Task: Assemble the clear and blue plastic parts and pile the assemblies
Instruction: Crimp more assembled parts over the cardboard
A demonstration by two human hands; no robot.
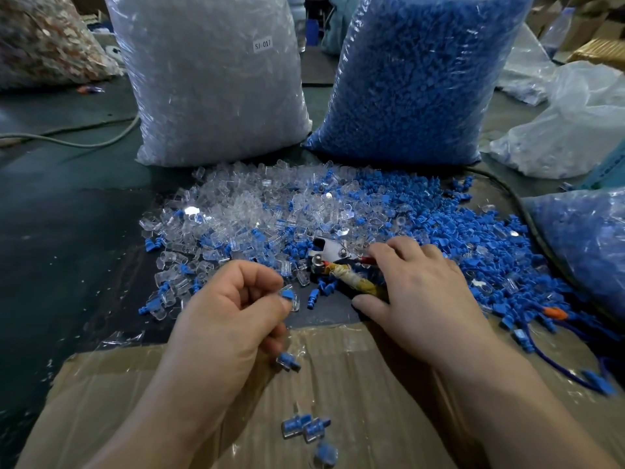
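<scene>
Pinching a clear-and-blue assembly (290, 298), the left hand (230, 309) hovers just near of the loose parts heap (304, 211). Right hand (422, 292) grips the wrapped tool handle (351, 282). Seat the blue plug squarely before pressing, then drop it onto the near pile (306, 429) on the cardboard (372, 384).

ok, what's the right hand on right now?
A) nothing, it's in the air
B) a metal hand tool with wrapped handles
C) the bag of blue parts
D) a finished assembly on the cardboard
B: the right hand grips the metal hand tool by its wrapped handles, among the loose parts, while the left hand pinches a clear and blue assembly.
</scene>
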